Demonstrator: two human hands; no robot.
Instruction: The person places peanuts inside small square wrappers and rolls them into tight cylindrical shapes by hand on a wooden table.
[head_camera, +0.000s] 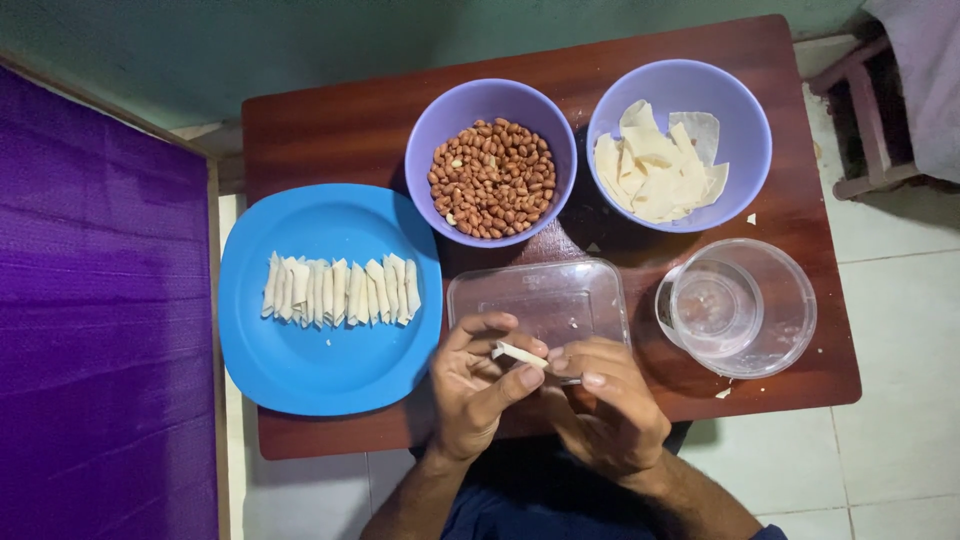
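Observation:
My left hand (477, 385) and my right hand (608, 408) meet at the near edge of a small brown wooden table (330, 125). Together they pinch a small rolled strip of pale dough wrapper (520, 353) between thumbs and fingertips. The roll sits just over the near edge of a clear square plastic lid (545, 295). Left of my hands lies a blue plate (320, 360) with a row of several finished pale rolls (340, 291).
A purple bowl of peanuts (492, 178) and a purple bowl of cut wrapper pieces (660, 170) stand at the back. A clear round container holding a glass (735, 308) is at the right. A purple cloth (100, 320) hangs left; a wooden stool (865, 120) stands far right.

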